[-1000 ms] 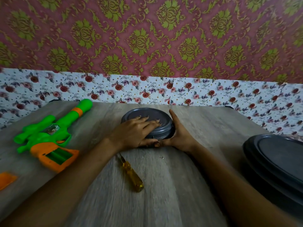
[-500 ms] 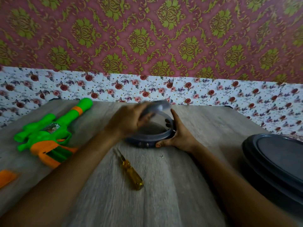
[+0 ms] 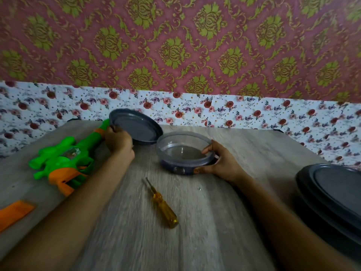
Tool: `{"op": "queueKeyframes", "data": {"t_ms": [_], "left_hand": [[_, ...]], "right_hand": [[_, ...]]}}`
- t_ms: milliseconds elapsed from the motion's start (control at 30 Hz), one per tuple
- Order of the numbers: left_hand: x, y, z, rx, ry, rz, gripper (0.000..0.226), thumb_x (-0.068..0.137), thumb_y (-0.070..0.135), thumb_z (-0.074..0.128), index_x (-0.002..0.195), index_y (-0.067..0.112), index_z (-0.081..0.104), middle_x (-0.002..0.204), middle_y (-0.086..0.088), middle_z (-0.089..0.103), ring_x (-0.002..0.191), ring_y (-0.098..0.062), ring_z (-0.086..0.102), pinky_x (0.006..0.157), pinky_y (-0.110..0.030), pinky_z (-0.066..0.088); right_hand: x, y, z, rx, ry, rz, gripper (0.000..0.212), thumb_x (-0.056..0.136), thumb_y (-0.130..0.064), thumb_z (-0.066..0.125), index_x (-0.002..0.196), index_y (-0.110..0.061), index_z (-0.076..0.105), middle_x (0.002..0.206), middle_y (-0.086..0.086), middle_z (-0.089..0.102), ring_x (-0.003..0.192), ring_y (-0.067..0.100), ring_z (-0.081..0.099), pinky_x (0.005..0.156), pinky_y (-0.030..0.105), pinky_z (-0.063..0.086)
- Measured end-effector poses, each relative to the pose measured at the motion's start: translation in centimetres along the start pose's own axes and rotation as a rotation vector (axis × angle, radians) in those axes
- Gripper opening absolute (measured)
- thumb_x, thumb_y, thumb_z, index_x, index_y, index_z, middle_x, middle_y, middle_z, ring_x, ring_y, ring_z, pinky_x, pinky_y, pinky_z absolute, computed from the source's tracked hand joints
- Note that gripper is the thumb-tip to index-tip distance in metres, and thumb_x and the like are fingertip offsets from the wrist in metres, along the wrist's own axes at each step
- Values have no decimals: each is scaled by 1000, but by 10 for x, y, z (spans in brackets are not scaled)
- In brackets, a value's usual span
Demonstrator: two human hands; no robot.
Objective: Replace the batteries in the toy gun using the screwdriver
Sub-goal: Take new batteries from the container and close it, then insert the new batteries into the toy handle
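Lifted since a second ago, the round grey plastic lid [image 3: 136, 128] has come off the round translucent grey tub [image 3: 183, 155] and been carried toward the far left of the wood-grain worktop [image 3: 205, 241].

In the head view, the lid is held tilted by the left hand [image 3: 119, 141], whose grip is curled round its near-left rim. The tub is steadied by the right hand [image 3: 220, 163], with the thumb laid on the rim and the fingers wrapped round the right wall.

The green and orange plastic toy gun [image 3: 64, 161] lies by the left edge, muzzle toward the far edge and just beside the lid. The yellow-handled screwdriver [image 3: 162, 206] lies untouched mid-worktop, near the front of the tub.

The step in hand is judged to be opening the tub to reach fresh batteries. It would be done well if the lid were set down flat beside the tub, apart from the gun's muzzle. The tub should be kept pinned to the worktop while the left hand reaches in.

Counted:
- one toy gun
- one screwdriver
- one tub
- one lid
- one flat orange plastic cover [image 3: 15, 212] at the near-left edge
- one tiny screw-like speck [image 3: 199, 188]
- one dark oval lidded container [image 3: 332, 192] at the right edge

Dark shapes show through the tub's wall, but no battery count can be told.
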State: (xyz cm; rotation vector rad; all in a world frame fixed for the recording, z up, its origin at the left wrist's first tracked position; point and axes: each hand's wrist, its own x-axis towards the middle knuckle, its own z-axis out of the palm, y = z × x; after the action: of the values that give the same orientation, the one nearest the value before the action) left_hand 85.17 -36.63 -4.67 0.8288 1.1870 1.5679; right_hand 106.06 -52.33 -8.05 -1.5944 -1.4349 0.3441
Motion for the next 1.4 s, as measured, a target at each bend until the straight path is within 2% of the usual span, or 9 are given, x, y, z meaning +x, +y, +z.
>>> {"op": "queueKeyframes", "data": {"t_ms": [100, 233, 400, 567, 767, 867, 1033, 1167, 1400], "left_hand": [[0, -2, 1, -102, -79, -243, 45, 98, 4, 31, 142, 15, 30, 146, -10, 37, 129, -30, 41, 100, -48, 42], [0, -6, 0, 32, -206, -335, 52, 94, -4, 34, 142, 14, 30, 147, -8, 36, 132, -25, 37, 101, -38, 38], [0, -10, 0, 296, -254, -172, 51, 92, 3, 45, 141, 7, 31, 142, -9, 40, 130, -28, 39, 105, -37, 35], [5, -22, -7, 1098, -477, 321, 39, 93, 21, 47, 126, 1, 52, 132, -23, 52, 114, -36, 53, 97, -40, 45], [1, -29, -12, 1345, -545, 369, 50, 96, 33, 39, 132, -1, 44, 147, -26, 30, 121, -37, 47, 103, -39, 40], [-5, -19, -12, 1262, -523, 382, 44, 95, 31, 40, 121, -1, 53, 134, -27, 47, 115, -37, 50, 99, -43, 42], [-31, 13, -21, 781, -495, 375, 35, 95, 19, 46, 119, -3, 59, 124, -19, 59, 114, -32, 54, 97, -36, 41], [-43, 39, -53, 462, -356, 390, 33, 95, 14, 46, 123, 3, 58, 132, -11, 56, 123, -23, 50, 95, -22, 36], [-29, 48, -128, 128, -32, 450, 27, 95, 6, 44, 114, 3, 62, 119, -6, 61, 111, -13, 54, 89, -17, 44]], "right_hand": [[3, 5, -7, -84, 35, -1, 44, 47, -18, 90, 77, -20, 57, 129, 3, 46, 124, 12, 41, 86, 3, 38], [2, 8, -12, -133, 24, 48, 46, 46, -26, 89, 78, -25, 57, 150, 4, 27, 138, 16, 26, 107, 37, 37], [-1, 4, -11, -47, 44, 52, 40, 50, -34, 85, 82, -23, 64, 151, -4, 25, 137, 14, 24, 106, 32, 31], [-2, 1, -10, -45, 104, 25, 31, 51, -34, 84, 65, -17, 63, 141, -3, 43, 128, 14, 40, 105, 39, 37], [-5, -3, -11, -87, 118, -6, 30, 56, -31, 83, 56, -13, 59, 133, -4, 51, 116, 6, 45, 98, 32, 42], [-7, -6, -10, -68, 140, -15, 29, 65, -33, 78, 61, -10, 61, 132, -3, 51, 116, 7, 45, 94, 31, 39], [-13, -15, -10, -40, 336, -93, 38, 63, -64, 60, 69, -27, 63, 121, -7, 55, 117, 14, 47, 84, 52, 50], [-6, -38, 0, -111, 413, -246, 32, 68, -59, 57, 75, -29, 62, 109, 1, 61, 109, 17, 50, 83, 40, 47], [-20, -112, 65, -184, 6, -584, 26, 78, -42, 61, 84, -18, 68, 89, -3, 66, 83, 8, 61, 70, 25, 52]]}}
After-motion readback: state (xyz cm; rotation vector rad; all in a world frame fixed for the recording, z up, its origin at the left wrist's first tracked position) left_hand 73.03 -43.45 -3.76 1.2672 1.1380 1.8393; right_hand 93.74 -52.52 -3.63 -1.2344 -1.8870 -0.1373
